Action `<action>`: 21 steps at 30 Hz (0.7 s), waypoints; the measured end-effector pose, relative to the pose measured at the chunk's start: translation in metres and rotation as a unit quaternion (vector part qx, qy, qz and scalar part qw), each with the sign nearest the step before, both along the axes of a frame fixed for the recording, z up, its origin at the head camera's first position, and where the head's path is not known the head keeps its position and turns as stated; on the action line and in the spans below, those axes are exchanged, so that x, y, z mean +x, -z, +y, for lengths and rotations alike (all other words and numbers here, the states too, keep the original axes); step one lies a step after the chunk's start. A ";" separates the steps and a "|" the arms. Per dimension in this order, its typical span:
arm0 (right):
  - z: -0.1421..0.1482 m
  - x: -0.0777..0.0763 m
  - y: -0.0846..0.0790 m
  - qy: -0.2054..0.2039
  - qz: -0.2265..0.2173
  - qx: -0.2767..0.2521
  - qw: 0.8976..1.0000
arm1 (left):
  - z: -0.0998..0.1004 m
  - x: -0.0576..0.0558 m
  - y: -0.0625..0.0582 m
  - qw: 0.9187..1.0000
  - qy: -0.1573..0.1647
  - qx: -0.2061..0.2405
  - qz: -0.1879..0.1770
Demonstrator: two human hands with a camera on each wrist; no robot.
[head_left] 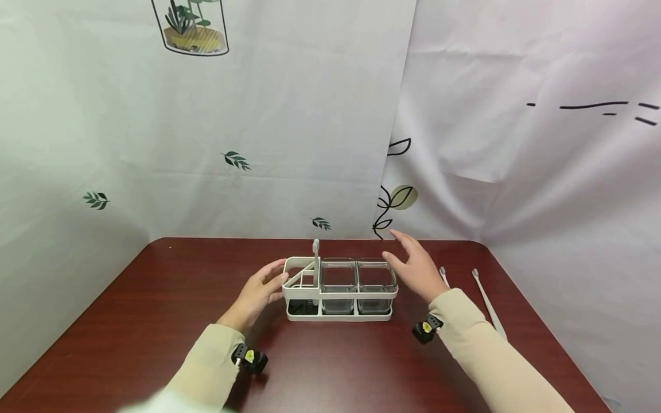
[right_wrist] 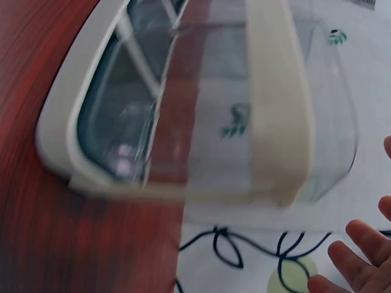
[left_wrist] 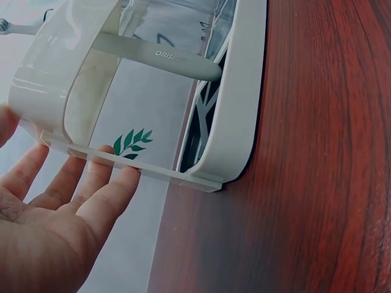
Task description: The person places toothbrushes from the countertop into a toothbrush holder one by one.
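A white toothbrush holder (head_left: 352,296) stands on the table, with two clear cups (head_left: 338,282) in its middle and right compartments. One grey toothbrush (head_left: 316,248) is upright in the left compartment; its handle shows in the left wrist view (left_wrist: 159,54). My left hand (head_left: 258,291) rests against the holder's left end, and its nearly straight fingers (left_wrist: 104,204) touch the side edge. Raised beside the right end, my right hand (head_left: 415,265) has its fingers spread and holds nothing. In the right wrist view, a gap separates those fingers from the holder (right_wrist: 278,122).
Two more toothbrushes lie at the right: a pinkish one (head_left: 444,276) partly behind the right arm, and a light one (head_left: 488,301) beyond it. White printed cloth (head_left: 310,115) hangs behind the reddish-brown table (head_left: 155,310) and along both sides.
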State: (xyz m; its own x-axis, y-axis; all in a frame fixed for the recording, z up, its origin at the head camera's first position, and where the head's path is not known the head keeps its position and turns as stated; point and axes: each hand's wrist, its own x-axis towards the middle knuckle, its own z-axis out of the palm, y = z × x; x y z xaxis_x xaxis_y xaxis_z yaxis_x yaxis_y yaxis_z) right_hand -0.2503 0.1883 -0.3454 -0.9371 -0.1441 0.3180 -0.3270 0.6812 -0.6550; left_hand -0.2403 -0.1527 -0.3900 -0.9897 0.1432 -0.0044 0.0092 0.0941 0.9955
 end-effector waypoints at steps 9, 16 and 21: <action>0.027 -0.002 0.012 0.030 0.026 0.067 0.997 | -0.001 -0.001 0.003 1.000 0.004 -0.002 0.005; 0.047 -0.001 0.023 0.047 0.010 0.086 0.995 | -0.001 -0.001 0.002 1.000 -0.003 0.004 0.002; 0.061 -0.002 0.032 0.058 -0.008 0.089 0.994 | 0.000 -0.001 0.003 1.000 -0.002 0.005 0.001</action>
